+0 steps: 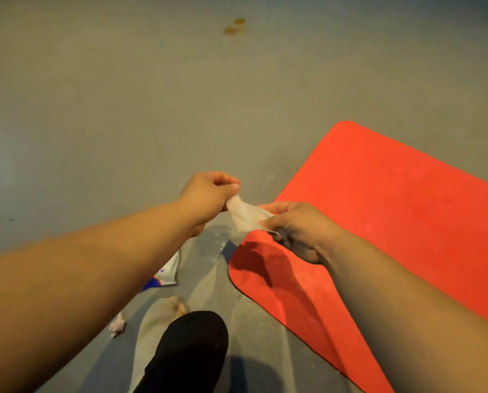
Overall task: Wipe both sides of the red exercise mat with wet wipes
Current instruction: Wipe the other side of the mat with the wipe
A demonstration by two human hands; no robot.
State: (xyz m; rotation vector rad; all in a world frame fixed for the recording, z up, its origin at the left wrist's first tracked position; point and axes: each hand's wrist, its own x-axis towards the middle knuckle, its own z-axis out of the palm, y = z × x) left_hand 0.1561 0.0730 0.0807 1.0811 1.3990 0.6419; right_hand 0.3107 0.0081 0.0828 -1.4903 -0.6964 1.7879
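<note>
The red exercise mat [384, 211] lies flat on the grey floor, running from the centre to the right edge of the view. A white wet wipe [247, 216] is stretched between both hands, just above the mat's near-left corner. My left hand [208, 198] pinches its upper left end with curled fingers. My right hand [296, 229] pinches its right side between thumb and fingers. A wet wipe packet [167, 272], white with blue print, lies on the floor, mostly hidden under my left forearm.
A crumpled used wipe [117, 326] lies on the floor at lower left. My knee in black fabric [191, 350] fills the bottom centre. Two brownish stains [234, 25] mark the far floor. Wet streaks show on the floor beside the mat's left edge.
</note>
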